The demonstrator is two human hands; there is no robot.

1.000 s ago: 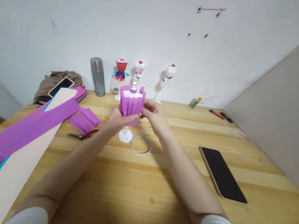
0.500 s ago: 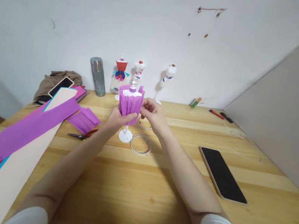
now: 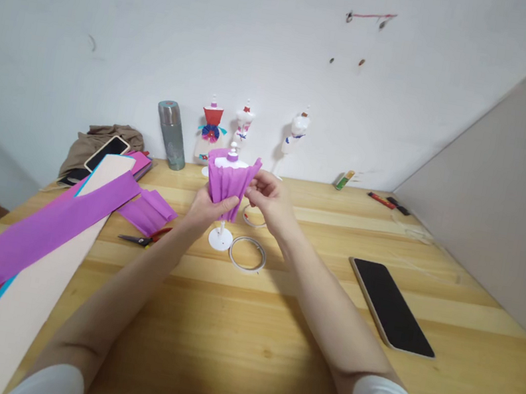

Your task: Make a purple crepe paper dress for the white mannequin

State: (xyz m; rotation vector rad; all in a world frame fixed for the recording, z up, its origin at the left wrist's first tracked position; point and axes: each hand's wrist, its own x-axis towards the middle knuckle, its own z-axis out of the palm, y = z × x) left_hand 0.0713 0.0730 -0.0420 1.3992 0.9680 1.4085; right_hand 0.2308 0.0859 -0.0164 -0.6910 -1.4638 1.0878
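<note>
A small white dress form (image 3: 220, 238) stands upright on the table, with pleated purple paper (image 3: 229, 184) wrapped round its body. My left hand (image 3: 210, 210) grips the lower left of the paper and form, thumb across the front. At the right side, my right hand (image 3: 266, 196) pinches the paper's edge, which flares outward at the top. Two rings of tape or wire lie close by: one ring (image 3: 245, 269) just right of the base, the other behind it, partly under my right hand.
Scissors (image 3: 137, 240), a pleated purple piece (image 3: 152, 211) and long paper strips (image 3: 61, 227) lie left. Behind stand a bottle (image 3: 172, 135) and dressed forms (image 3: 212, 116). At right are a phone (image 3: 391, 306), a green tube (image 3: 344, 180) and a red item (image 3: 381, 201).
The purple paper's upper right edge has spread outward to the right. My right hand has shifted only slightly; my left hand keeps its grip.
</note>
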